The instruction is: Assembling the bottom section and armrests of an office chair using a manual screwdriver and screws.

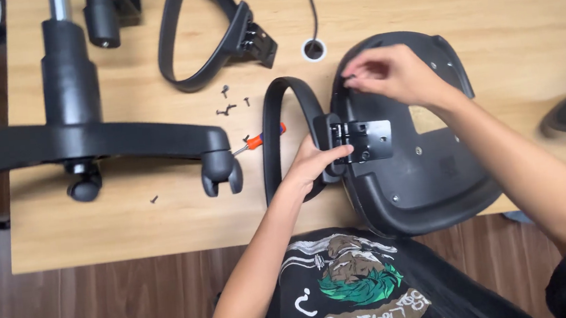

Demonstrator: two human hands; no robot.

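Note:
An upside-down black chair seat (427,167) lies on the wooden table (131,220) in front of me. A black loop armrest (274,132) rests against its left edge, its metal bracket (366,139) on the seat's underside. My left hand (314,163) grips the armrest at the bracket. My right hand (391,74) hovers over the seat's far-left rim, fingertips pinched on a small dark screw.
A second armrest (200,36) lies at the back. The black chair base with casters (83,139) and gas cylinder (69,68) fills the left. Loose screws (227,107) and an orange-handled screwdriver (257,139) lie between. Cable grommets (313,48) sit behind the seat.

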